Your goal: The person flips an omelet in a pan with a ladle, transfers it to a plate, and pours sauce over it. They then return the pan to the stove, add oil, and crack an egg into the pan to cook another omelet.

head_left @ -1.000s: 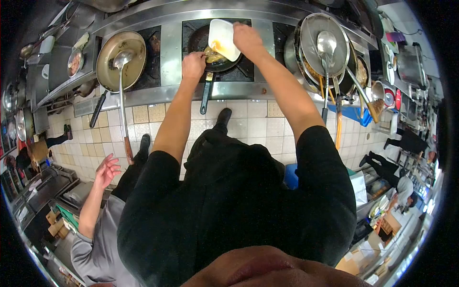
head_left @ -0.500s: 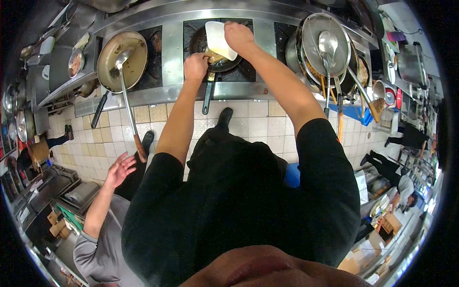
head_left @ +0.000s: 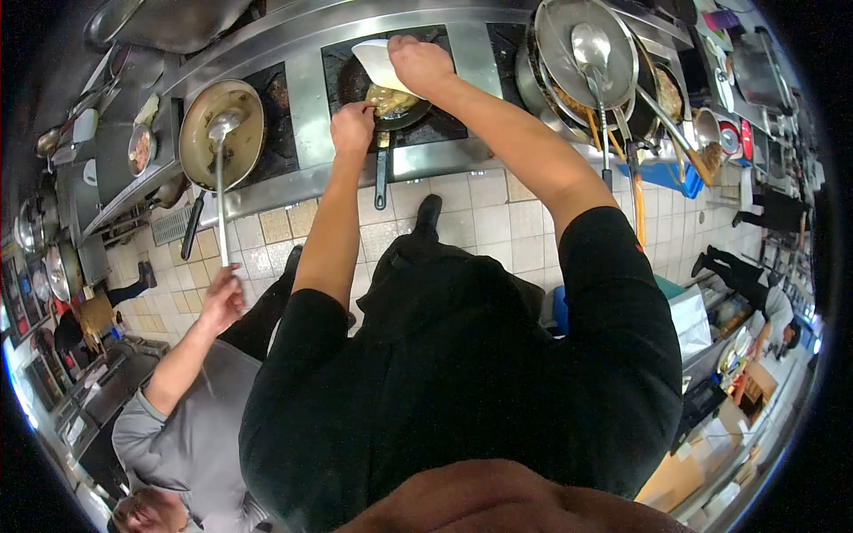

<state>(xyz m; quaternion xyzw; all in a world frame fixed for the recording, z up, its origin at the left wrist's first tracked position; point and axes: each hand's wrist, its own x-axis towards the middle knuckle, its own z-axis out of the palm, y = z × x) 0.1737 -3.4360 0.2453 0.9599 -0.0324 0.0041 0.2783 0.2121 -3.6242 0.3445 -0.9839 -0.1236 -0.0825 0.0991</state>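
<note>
My right hand (head_left: pixel 421 66) grips a white dish (head_left: pixel 379 64) by its far side and tilts it over a black frying pan (head_left: pixel 353 89) on the stove. Pale yellowish food (head_left: pixel 391 101) lies in the pan below the dish's lower edge. My left hand (head_left: pixel 353 127) is at the pan's left side with thumb and fingers pinched together beside the food. Whatever sits between those fingertips is too small to make out. The pan's black handle (head_left: pixel 381 178) points toward me, with neither hand on it.
Left on the stove stands a wide pan (head_left: pixel 252 147) with a ladle (head_left: pixel 221 178); a co-worker's hand (head_left: pixel 222 302) is at its handle end. Pots at right carry a strainer (head_left: pixel 555 35) and a large spoon (head_left: pixel 591 49). A small bowl (head_left: pixel 140 149) sits far left.
More food now shows in the pan, and the white dish is tipped further. My left hand has moved slightly left. The co-worker's open hand has closed at the ladle handle.
</note>
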